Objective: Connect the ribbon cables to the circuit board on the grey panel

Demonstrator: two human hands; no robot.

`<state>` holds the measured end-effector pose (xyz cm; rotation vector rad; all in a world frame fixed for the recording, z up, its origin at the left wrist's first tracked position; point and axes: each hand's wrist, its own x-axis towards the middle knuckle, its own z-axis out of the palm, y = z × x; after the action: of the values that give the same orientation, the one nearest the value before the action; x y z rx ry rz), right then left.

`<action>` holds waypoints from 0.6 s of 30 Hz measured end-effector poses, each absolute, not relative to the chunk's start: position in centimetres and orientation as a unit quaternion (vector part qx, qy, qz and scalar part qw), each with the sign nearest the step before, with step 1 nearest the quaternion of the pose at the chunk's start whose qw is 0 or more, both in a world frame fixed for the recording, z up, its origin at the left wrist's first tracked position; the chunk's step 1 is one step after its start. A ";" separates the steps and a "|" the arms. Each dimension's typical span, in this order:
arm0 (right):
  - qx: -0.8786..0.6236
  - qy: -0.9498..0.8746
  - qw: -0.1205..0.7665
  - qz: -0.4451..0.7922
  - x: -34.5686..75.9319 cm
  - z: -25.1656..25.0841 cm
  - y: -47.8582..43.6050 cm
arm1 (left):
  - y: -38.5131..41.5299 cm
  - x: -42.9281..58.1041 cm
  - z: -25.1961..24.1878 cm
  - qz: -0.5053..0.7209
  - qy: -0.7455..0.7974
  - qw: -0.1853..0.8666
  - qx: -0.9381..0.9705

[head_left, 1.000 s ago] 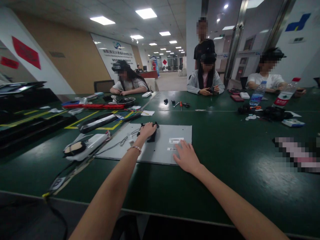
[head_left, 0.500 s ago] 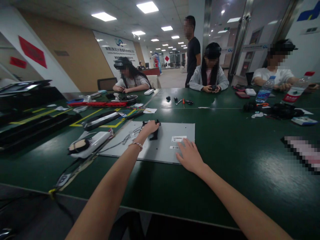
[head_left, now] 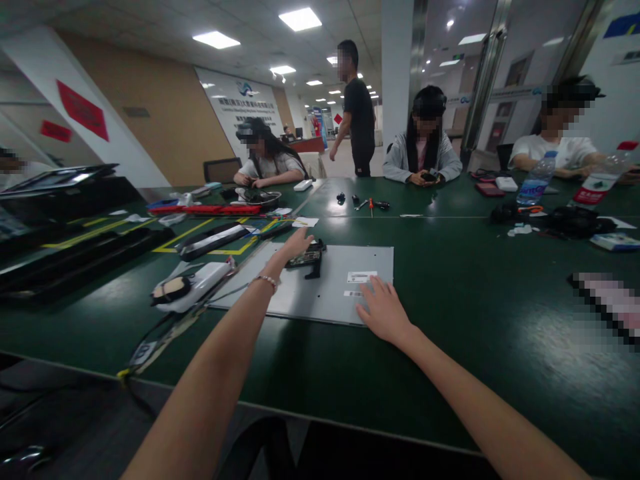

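A flat light-grey panel point(head_left: 335, 303) with white labels point(head_left: 362, 277) lies on the green table before me. On its upper part sits a black bracket with a circuit board point(head_left: 314, 260). My left hand point(head_left: 296, 245) is just above and behind this bracket, its fingers stretched forward with nothing visible in them. Whether its fingertips touch anything is hard to see. My right hand point(head_left: 384, 310) rests on the panel's near right corner beside the labels, fingers spread. Part of the panel's left side is hidden by my left forearm.
Left of the panel lie a white and black device point(head_left: 193, 287) with cables and a long black housing point(head_left: 215, 241). Farther back are an orange-handled screwdriver point(head_left: 371, 205) and small tools. Bottles point(head_left: 537, 180) stand at right. Several people are across the table.
My left hand has let go of the black bracket and moved slightly up and forward off it. My right hand stays on the panel. The standing person has walked left.
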<state>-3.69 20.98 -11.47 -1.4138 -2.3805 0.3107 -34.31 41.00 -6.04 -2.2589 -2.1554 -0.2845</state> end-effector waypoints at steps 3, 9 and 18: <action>-0.501 -0.841 0.171 0.116 -3.7 -11.4 21.0 | 39.5 -37.4 -4.7 -0.090 -0.706 0.016 -0.702; -0.501 -0.843 0.163 0.108 -3.5 -11.4 20.7 | 35.1 -42.8 -5.0 -0.070 -0.763 -0.013 -0.642; -0.499 -0.845 0.159 0.108 -3.3 -11.1 20.4 | 33.5 -43.9 -6.0 -0.095 -0.756 -0.056 -0.645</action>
<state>-3.35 20.41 -11.10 -1.4263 -2.4153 0.3087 -43.91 33.47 -5.99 -2.1033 -2.4638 -0.3109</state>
